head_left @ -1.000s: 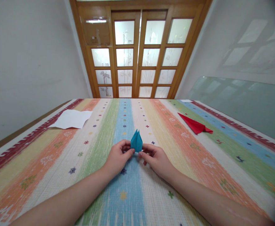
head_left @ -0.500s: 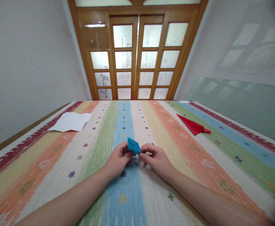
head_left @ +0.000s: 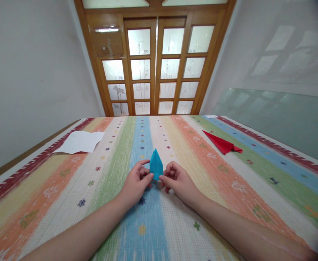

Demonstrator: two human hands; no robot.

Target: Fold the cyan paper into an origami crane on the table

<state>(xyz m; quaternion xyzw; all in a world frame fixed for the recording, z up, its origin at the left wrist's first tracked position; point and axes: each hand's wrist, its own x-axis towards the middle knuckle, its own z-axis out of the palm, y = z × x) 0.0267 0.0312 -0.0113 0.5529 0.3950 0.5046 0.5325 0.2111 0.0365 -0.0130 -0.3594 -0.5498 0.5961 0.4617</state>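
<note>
Behind the blue origami piece (head_left: 156, 166): parts of the left hand (head_left: 137, 181) are hidden; the curled fingers of the right hand (head_left: 180, 181) are partly out of sight too.
Forearms (head_left: 80, 226): both cut off at the lower border.
Far end: a small white item (head_left: 211, 116), too small to identify.
Right-hand corners: dark and blurred.
Left grip: thumb in front and fingers behind, pinching the lower left of the origami piece.
Right grip: thumb tip touching its lower right corner; one cannot tell whether the fingers close on it.
Origami piece's place: between the two hands, upright, its point upward, in front of the blue middle stripe.
Worktop (head_left: 221, 235): covered with a striped cloth (head_left: 104, 217) printed with small motifs.
Room: pale walls (head_left: 36, 65) on both sides, wooden doors (head_left: 159, 78) with frosted panes ahead, a greenish glass panel (head_left: 278, 116) at the right.
Papers counted: one blue origami piece in hand, one red folded paper (head_left: 222, 144) lying well apart at the right, one white sheet (head_left: 80, 142) at the left.
People counted: one, two bare hands showing.
Door panel: one brown panel (head_left: 108, 42) at upper left.
</note>
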